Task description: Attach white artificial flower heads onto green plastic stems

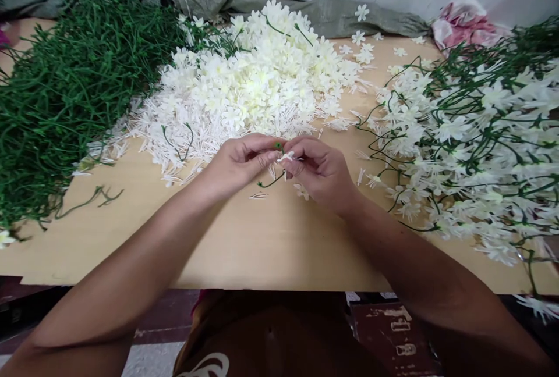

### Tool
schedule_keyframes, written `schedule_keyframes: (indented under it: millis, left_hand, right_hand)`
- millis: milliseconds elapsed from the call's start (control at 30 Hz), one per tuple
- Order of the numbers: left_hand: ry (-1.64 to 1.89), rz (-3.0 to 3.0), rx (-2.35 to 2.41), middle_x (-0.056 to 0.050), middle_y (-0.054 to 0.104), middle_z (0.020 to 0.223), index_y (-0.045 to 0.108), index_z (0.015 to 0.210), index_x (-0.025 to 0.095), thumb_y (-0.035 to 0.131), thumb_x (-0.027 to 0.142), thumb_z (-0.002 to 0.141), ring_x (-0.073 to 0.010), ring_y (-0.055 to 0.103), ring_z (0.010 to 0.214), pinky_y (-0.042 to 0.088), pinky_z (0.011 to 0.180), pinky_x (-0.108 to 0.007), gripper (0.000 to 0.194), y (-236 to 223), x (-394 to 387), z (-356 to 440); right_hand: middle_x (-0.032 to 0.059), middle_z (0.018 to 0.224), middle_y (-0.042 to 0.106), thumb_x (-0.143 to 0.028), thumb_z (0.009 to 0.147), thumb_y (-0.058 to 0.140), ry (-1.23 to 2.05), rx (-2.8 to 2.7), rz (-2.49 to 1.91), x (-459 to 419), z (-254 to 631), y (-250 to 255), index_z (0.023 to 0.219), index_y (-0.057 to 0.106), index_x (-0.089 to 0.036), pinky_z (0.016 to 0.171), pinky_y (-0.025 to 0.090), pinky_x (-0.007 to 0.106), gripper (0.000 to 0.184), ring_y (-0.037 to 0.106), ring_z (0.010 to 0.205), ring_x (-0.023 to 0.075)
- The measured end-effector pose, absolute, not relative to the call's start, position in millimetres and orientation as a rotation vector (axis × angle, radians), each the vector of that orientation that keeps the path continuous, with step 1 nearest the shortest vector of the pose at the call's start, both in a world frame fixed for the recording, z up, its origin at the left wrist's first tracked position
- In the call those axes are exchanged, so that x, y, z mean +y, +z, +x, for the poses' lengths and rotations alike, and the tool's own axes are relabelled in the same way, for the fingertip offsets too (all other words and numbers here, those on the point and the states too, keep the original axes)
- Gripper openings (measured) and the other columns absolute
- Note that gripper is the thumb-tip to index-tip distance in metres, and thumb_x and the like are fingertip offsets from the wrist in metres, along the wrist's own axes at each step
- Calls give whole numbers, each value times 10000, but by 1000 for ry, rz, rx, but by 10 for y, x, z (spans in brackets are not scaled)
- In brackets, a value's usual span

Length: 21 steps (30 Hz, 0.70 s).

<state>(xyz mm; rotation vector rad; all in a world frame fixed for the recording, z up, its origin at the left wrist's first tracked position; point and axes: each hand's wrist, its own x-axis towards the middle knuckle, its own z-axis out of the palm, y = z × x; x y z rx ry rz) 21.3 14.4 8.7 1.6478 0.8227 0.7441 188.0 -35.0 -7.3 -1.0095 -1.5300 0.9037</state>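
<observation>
My left hand [240,164] and my right hand [323,170] meet over the middle of the table, fingertips almost touching. Between the left thumb and forefinger I pinch a green plastic stem [278,146]; part of it curves out below the fingers. The right fingers close on a small white artificial flower piece [287,156], right beside the stem. How far the two are joined is hidden by the fingers. Just behind my hands lies a big heap of loose white petals [271,74], with white stamen pieces [174,127] along its near left side.
Bare green stems [87,68] pile up at the left. Assembled white flowers on stems [471,132] lie heaped at the right. Grey-green cloth [362,19] runs along the back wall, near a pink and white bundle [465,25]. The tan tabletop [244,249] ends close to my body.
</observation>
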Motion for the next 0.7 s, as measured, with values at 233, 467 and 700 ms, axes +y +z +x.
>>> schedule_keyframes:
  millis: [233,467,700]
  left_hand:
    - [982,1679,803,-87,713,1011,739,855,187,701,410,777,-186,653,964,530,854,-327,239,16,103,272]
    - [982,1516,831,-19,640,775,574,769,170,704,445,761,-108,600,657,509,610,-252,305,-3,98,311]
    - [799,1516,878,18,566,619,572,789,179,688,385,757,-95,511,570,403,521,-227,239,-19,99,308]
  right_hand:
    - [-22,607,581,-489,760,698,1243,-1284,-982,-339,1842,-68,663,534,-188,566,493,250,356,569,577,91]
    - [-20,639,593,-504,762,691,1265,-1289,-988,-341,1829,-86,678,570,-184,625,517,262,352,578,614,91]
    - [-40,606,526,-552,806,622,1185,-1310,-1065,-320,1908,-38,676,538,-192,560,436,225,391,474,562,65]
